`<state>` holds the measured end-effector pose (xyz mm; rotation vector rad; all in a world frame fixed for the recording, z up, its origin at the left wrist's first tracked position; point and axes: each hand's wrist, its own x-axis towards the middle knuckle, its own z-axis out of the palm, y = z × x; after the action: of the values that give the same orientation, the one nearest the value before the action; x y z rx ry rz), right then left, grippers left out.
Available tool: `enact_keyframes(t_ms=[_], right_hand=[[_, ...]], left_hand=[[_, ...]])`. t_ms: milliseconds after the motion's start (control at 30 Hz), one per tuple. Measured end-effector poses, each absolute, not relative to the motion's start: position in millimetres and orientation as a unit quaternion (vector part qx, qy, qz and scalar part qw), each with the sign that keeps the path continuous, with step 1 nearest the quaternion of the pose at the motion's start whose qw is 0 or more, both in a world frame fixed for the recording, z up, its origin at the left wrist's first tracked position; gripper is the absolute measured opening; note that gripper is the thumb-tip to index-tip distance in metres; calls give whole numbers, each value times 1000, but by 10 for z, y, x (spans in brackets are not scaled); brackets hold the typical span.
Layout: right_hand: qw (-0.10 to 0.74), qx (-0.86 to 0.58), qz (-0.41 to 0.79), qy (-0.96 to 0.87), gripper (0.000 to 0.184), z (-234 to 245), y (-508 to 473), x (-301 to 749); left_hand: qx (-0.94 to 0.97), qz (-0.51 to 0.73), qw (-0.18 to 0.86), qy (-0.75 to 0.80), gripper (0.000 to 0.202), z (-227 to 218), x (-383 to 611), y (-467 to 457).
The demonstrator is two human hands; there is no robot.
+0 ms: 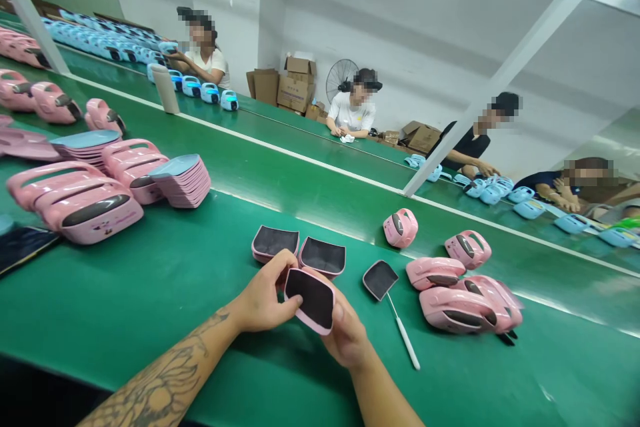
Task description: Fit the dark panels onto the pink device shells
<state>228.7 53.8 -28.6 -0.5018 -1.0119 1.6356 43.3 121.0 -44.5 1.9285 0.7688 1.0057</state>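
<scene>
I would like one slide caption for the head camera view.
Left hand and right hand hold a dark-faced pink panel above a green table, with a white-handled tool lying nearby.

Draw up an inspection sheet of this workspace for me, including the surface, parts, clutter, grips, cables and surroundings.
Surface: green tabletop, shiny in places.
Job's things: black-faced pink panel in hand; two panel stacks beyond it; loose panel to the right.
Clutter: white-handled tool at the loose panel's edge; pink housings grouped left and right.
Grips: left grip and right grip, bare hands, both holding the black-faced pink panel.
Cables: nothing seen.
Surroundings: four people, light-blue housings, cardboard boxes, fan.
</scene>
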Motion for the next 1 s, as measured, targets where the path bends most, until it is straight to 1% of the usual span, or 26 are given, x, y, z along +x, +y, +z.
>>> enact_keyframes(t_ms=[167,300,400,500,633,700,900,1000], right_hand=[[553,-238,686,-408,67,-296,527,2290],[550,-238,681,-422,69,-305,529,2300],[538,-238,676,-444,71,-283,536,2293],[538,-240,673,-447,72,-244,536,2270],[553,-258,664,-432,77,-222,524,2256],[555,-260,665,-427,78,-235,518,2268],[552,-238,690,-404,66,-303,518,2328],[553,-236,694,-395,66,-307,521,2329]], left_hand=[[765,408,414,279,25,-448,403,1222],[769,405,398,292,32,-436,427,1224],[762,397,411,305,35,-409,456,1212],[737,385,462,309,34,-386,477,1196],[672,360,580,287,34,-385,481,1194],[644,363,618,268,36,-395,471,1209],[629,379,638,234,36,-432,451,1259],[629,384,634,235,35,-440,463,1258]])
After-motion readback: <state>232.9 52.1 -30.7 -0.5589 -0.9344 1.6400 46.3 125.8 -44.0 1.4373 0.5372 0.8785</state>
